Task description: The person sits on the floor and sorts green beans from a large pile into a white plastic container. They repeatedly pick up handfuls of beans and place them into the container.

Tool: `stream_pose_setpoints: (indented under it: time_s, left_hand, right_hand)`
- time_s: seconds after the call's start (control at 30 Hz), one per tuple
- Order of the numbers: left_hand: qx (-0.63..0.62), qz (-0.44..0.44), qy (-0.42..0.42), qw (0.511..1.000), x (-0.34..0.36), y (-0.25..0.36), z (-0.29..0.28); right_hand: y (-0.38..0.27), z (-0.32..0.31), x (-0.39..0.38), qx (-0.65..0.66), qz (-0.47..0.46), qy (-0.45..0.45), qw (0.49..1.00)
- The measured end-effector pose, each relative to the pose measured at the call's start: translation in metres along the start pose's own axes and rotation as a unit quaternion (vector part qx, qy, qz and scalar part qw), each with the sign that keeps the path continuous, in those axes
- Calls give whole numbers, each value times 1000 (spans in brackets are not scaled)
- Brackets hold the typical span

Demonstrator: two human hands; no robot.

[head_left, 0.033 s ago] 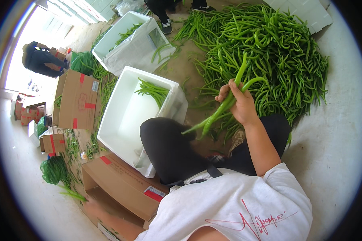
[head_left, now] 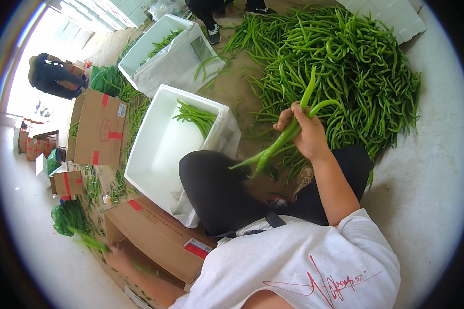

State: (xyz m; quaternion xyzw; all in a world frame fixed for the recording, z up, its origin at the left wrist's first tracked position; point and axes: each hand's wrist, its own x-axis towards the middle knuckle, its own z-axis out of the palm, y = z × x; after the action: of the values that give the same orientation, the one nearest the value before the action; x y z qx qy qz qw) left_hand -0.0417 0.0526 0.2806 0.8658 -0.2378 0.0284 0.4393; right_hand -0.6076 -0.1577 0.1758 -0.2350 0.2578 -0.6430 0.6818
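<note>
My right hand is closed round a few long green chili peppers, held above my bent knees and in front of the big heap of chili peppers. Far out to the left, my left hand is closed on more green chili peppers, which are smeared by motion. That hand is over the opening of a brown cardboard box. A green streak, too blurred to name, shows beside the left forearm. In the white foam box by my knee, a small bunch of chili peppers lies in one corner.
Another foam box holding peppers stands farther off, near a person's dark shoes. Cardboard boxes and green bags line the left side. Loose peppers litter the floor between them. Another person bends over at the far left.
My left hand has shifted slightly, and its peppers are more blurred. A green streak now shows by the left forearm. The lower tips of the peppers in my right hand have moved slightly left.
</note>
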Motion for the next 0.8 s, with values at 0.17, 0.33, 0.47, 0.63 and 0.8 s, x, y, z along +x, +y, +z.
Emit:
stream_pose_setpoints:
  time_s: [0.17,0.33,0.47,0.63,0.8]
  left_hand:
    - [-157,135,-500,841,-129,177,129]
    - [-304,425,-548,653,-251,282,262]
    - [-158,387,-613,670,-256,305,317]
    - [-249,-11,-656,713,-228,290,393]
    - [-326,-79,-603,724,-200,288,420]
  right_hand:
    - [1,30,0,-105,19,-46,993]
    - [-34,85,35,-305,6,-5,952]
    - [-35,52,65,-301,-65,-28,951]
    - [54,-137,104,-516,40,54,854]
    - [191,-263,46,-807,250,-83,528]
